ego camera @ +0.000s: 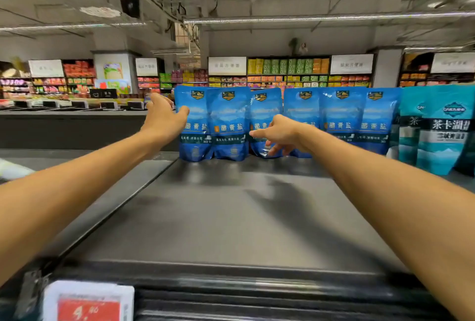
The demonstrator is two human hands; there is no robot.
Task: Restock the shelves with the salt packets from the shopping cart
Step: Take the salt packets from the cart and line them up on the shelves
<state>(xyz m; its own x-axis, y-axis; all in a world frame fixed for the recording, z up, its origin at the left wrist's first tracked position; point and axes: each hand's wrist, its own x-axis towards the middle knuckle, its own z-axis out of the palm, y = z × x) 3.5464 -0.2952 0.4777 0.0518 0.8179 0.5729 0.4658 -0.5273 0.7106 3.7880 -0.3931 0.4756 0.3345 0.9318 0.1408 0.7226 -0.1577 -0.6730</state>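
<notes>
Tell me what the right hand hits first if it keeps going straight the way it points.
Probably the third blue salt packet from the left: the right hand points at its lower front, though the remaining gap is unclear.

Two bare forearms, sleeveless, no jewellery.

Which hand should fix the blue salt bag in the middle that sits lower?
Probably the right hand: its fingers already reach the lower middle packet. The left hand is at the row's leftmost packet.
</notes>
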